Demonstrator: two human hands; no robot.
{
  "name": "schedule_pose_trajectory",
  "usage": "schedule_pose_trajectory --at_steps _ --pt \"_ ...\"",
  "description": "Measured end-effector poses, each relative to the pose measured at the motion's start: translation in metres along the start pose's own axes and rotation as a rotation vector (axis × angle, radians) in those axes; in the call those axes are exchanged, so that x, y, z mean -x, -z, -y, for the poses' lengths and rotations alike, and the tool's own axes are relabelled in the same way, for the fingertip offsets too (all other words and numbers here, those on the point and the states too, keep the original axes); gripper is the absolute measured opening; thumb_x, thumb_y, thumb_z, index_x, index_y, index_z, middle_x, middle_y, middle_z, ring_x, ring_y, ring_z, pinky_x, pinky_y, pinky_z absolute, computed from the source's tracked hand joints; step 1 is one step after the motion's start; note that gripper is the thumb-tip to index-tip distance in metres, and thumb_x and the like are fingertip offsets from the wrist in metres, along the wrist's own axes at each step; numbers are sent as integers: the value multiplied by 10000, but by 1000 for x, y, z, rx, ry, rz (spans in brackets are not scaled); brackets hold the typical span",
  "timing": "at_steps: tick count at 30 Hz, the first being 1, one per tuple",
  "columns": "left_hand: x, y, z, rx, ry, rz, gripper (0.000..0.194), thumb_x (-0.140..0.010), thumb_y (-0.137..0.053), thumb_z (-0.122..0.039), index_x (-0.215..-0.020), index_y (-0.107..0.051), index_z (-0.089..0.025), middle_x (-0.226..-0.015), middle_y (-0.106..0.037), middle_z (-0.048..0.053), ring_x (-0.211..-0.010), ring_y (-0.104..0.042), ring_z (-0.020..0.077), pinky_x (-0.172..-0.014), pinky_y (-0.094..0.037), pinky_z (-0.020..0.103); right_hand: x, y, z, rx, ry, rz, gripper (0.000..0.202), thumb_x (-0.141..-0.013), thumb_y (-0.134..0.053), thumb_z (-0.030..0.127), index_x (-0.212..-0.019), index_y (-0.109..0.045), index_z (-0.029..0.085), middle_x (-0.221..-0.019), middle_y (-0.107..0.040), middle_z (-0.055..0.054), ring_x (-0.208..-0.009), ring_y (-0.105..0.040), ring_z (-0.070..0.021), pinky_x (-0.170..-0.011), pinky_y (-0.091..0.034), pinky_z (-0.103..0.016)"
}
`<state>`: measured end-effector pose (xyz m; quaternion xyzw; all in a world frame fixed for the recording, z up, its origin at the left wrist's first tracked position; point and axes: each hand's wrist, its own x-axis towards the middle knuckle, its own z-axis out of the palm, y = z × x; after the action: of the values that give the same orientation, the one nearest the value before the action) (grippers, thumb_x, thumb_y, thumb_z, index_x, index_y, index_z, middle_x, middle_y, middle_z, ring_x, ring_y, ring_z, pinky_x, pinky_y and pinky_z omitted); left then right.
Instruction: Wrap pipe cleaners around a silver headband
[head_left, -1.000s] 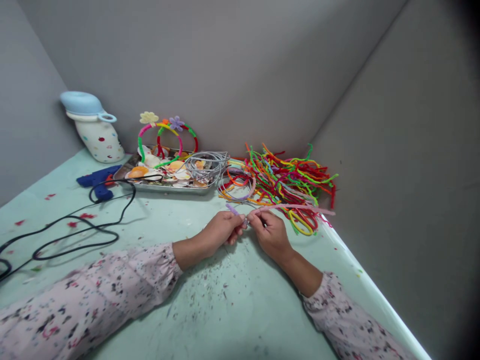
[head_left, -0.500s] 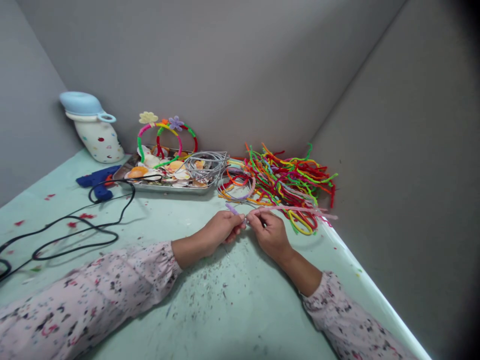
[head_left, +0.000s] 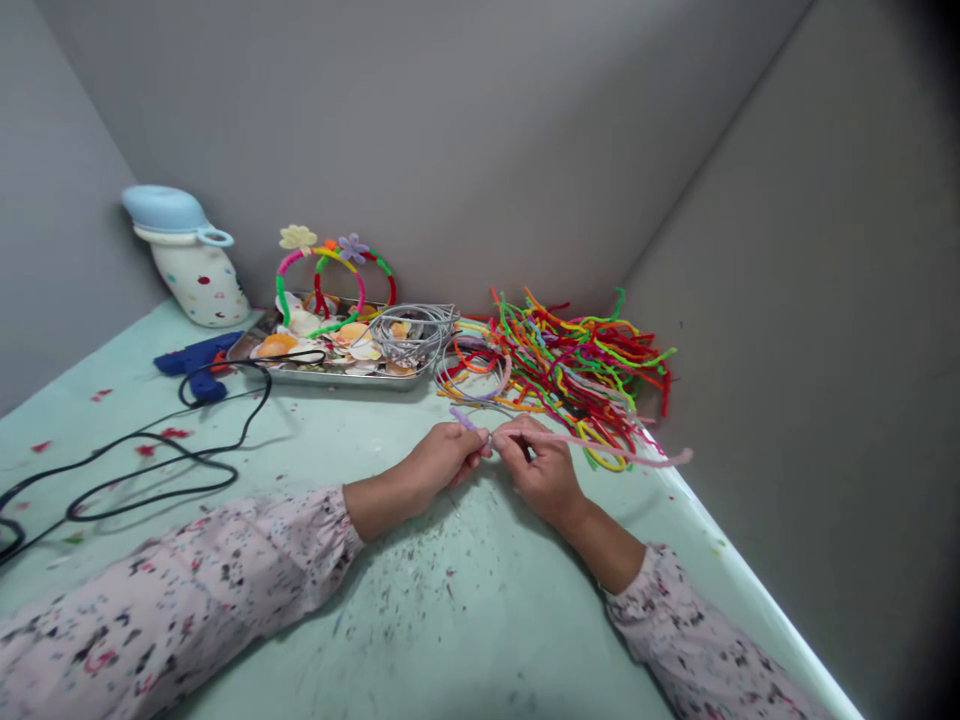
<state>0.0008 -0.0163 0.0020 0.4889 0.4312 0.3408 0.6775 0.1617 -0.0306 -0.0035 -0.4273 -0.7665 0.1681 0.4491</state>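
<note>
My left hand is closed in a pinch on a purple fuzzy stem, whose end sticks up to the left past the thumb. Fingertips of my right hand pinch a pink fuzzy stem, its long end running out to the right over the pile. Both pinches almost touch each other, and the small part between them is too small to make out. Just behind the hands lie loops of grey wire with coloured stems on them.
A metal tray holds shells, a wire coil and colourful hoops with flowers. Right of it is a pile of coloured stems. At the left are a blue glue gun, black cord and bottle.
The free end of the pink stem has swung lower and a little towards the right. My right fingers have shifted slightly, while my left hand stays in nearly the same place.
</note>
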Motion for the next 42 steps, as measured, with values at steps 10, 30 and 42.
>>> schedule_pose_trajectory --at_steps 10,30,42 --pt "-1 2 4 14 -61 -49 342 -785 -573 -470 -692 -540 -142 -557 -464 -39 -419 -333 57 -410 -184 227 -2 0 1 91 7 19 91 -824 -528 176 -858 -606 208 -783 -616 -19 -705 -572 -161 -647 -455 -270" --pt "12 4 -4 -556 -586 -330 184 -808 -564 -199 -987 -593 -175 -1006 -576 50 -661 -518 100 -644 -434 244 0 3 -10 -211 -224 -13 48 -799 -581 221 -826 -614 198 -684 -553 20 -582 -479 -123 -533 -396 -226" --pt "6 7 -1 -693 -707 -126 132 -842 -553 -151 -925 -645 -195 -950 -637 46 -898 -588 161 -799 -455 272 1 11 -11 -228 -154 111 77 -818 -586 264 -835 -617 196 -694 -553 22 -592 -491 -122 -556 -396 -235"
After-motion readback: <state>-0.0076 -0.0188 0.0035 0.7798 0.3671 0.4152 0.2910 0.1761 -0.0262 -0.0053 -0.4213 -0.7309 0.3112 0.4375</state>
